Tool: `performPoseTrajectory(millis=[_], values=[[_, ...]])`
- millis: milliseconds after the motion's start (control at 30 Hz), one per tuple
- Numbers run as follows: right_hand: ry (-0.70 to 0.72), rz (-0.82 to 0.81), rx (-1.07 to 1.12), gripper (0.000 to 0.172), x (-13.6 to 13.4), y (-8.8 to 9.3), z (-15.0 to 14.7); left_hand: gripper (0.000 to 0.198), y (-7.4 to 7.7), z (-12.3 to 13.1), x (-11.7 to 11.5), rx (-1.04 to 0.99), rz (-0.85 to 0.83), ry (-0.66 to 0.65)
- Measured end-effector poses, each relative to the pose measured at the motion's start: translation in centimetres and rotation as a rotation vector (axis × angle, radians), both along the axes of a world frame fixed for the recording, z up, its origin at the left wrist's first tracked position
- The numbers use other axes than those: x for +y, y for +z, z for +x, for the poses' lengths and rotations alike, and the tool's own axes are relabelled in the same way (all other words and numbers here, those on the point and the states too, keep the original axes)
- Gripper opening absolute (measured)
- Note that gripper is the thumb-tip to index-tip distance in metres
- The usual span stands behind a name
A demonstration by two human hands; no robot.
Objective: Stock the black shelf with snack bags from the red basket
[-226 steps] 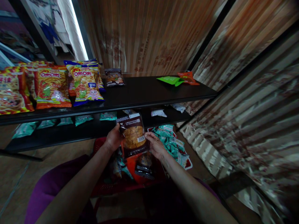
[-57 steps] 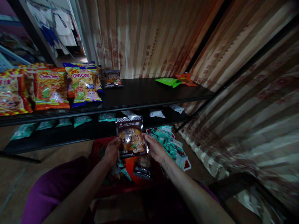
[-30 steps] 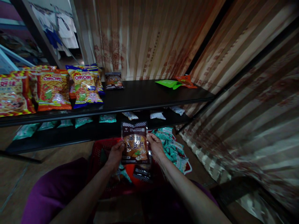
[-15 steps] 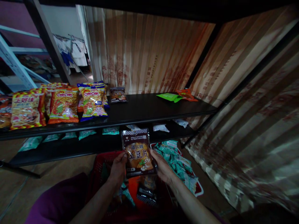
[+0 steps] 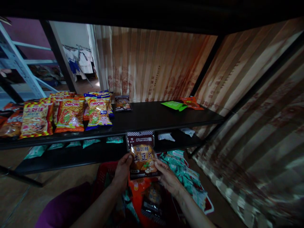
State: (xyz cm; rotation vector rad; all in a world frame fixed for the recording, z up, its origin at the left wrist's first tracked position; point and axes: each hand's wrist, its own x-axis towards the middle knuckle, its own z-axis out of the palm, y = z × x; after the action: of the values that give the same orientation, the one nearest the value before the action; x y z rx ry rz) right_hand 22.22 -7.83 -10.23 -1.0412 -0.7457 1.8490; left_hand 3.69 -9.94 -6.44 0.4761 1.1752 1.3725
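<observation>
Between my hands, a dark brown bag of potato chips [image 5: 142, 155] is held upright with its printed front facing me. My left hand [image 5: 123, 169] grips its left edge, thumb on the front. At the right edge, my right hand [image 5: 167, 177] pinches the bag, thumb also in front. Below it, a red basket [image 5: 102, 172] holds an orange packet [image 5: 136, 193] and another dark chip bag [image 5: 152, 199]. On the shelf [image 5: 140, 118] ahead, a similar brown bag [image 5: 123, 103] stands beside a blue and yellow snack bag [image 5: 98, 110].
More snack bags [image 5: 68, 114] line the shelf's left part. A green packet [image 5: 174, 105] and an orange packet [image 5: 192, 103] lie at its right. Teal packets [image 5: 89, 142] sit on the lower shelf, and many more fill a basket [image 5: 187, 177] at right. A curtain [image 5: 154, 63] hangs behind.
The view has tilted slightly upward, so the shelf appears lower in the picture. My hands still hold the chip bag, and my right fingers have shifted a little on its edge.
</observation>
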Motion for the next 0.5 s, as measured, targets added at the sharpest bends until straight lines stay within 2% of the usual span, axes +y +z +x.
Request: performPoseTrajectory(millis=[200, 367, 500], values=[[-0.076, 0.032, 0.002, 0.043, 0.8, 1.1, 0.2, 0.048, 0.3, -1.0, 0.1, -0.042, 0.038, -0.116], [-0.104, 0.047, -0.009, 0.038, 1.0, 2.8, 0.1, 0.04, 0.6, -1.3, 0.6, 0.097, 0.085, -0.167], [-0.126, 0.073, -0.021, 0.039, 1.9, 4.8, -0.9, 0.035, 1.3, -1.6, 1.8, 0.163, 0.111, -0.137]])
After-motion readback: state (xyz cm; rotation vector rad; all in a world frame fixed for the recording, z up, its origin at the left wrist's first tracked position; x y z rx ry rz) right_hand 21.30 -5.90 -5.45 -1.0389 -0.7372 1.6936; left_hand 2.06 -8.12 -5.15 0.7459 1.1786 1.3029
